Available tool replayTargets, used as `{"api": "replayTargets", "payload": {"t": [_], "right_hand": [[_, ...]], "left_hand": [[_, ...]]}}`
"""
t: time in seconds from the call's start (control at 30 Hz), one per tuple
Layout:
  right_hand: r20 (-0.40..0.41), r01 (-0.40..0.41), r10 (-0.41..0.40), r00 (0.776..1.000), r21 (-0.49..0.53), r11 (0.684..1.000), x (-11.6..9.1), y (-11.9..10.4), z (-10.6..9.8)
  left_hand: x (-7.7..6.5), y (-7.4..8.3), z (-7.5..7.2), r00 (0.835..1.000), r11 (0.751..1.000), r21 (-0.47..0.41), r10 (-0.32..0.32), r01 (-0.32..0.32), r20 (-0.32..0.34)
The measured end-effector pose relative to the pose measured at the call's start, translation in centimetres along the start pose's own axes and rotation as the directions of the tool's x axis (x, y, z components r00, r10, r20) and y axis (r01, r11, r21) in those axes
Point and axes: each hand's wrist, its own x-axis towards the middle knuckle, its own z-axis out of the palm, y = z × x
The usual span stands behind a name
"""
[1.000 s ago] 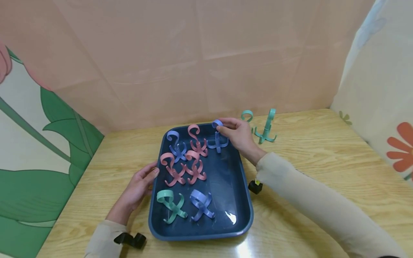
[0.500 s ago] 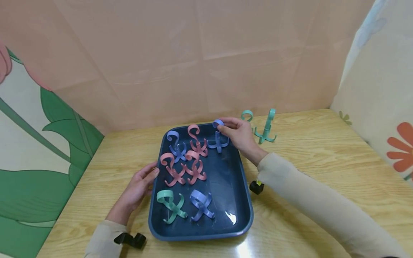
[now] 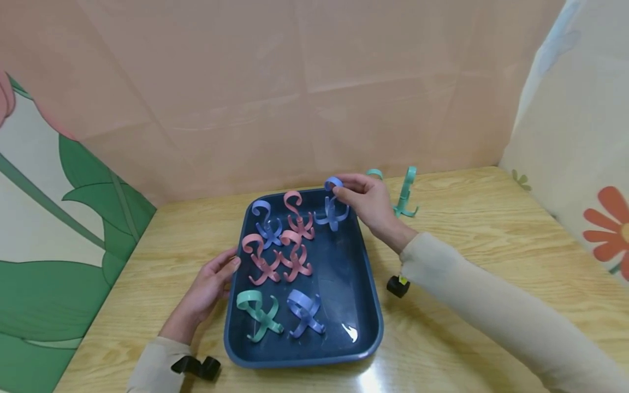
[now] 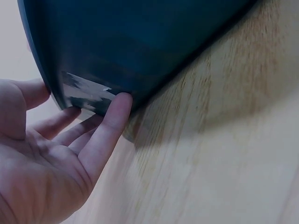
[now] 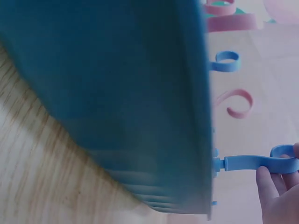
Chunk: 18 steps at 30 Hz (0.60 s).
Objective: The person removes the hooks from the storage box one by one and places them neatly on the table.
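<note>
A dark blue tray (image 3: pixel 346 262) stands on the table, holding several plastic hanging hooks with curled tops and pronged bases. My right hand (image 3: pixel 372 203) pinches the curled top of a periwinkle hanging hook (image 3: pixel 332 215) in the tray's far right corner. The right wrist view shows the same hook (image 5: pixel 247 162) upright above the rim, its prongs mostly hidden by the tray wall. At the tray's left side, my left hand (image 3: pixel 211 284) grips the edge, thumb at the rim. From the left wrist, its fingers (image 4: pixel 110 126) press the outer wall near a torn sticker (image 4: pixel 86 91).
Pink hooks (image 3: pixel 297 262), a green hook (image 3: pixel 265 321) and other periwinkle hooks (image 3: pixel 306 314) sit in the tray. Behind my right hand, a green hook (image 3: pixel 405 194) stands on the wooden table (image 3: pixel 472 218); another's top (image 3: pixel 374 173) shows beside it. A pink sheet (image 3: pixel 314 98) hangs behind.
My right hand has shifted slightly up and right, and the top of the periwinkle hook has moved a little with it. My left hand stays at the tray's side.
</note>
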Motion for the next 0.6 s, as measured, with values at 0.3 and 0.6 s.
{"api": "replayTargets", "payload": {"t": [0.3, 0.6], "right_hand": [[0.035, 0.034, -0.035, 0.999, 0.007, 0.999, -0.5, -2.1, -0.4], [0.039, 0.085, -0.086, 0.996, 0.005, 0.996, -0.9, -3.9, -1.4]], "left_hand": [[0.0, -0.1, -0.2, 1.000, 1.000, -0.002, -0.003, 0.003, 0.003], [0.0, -0.2, -0.4, 1.000, 1.000, 0.003, 0.007, -0.007, 0.022]]}}
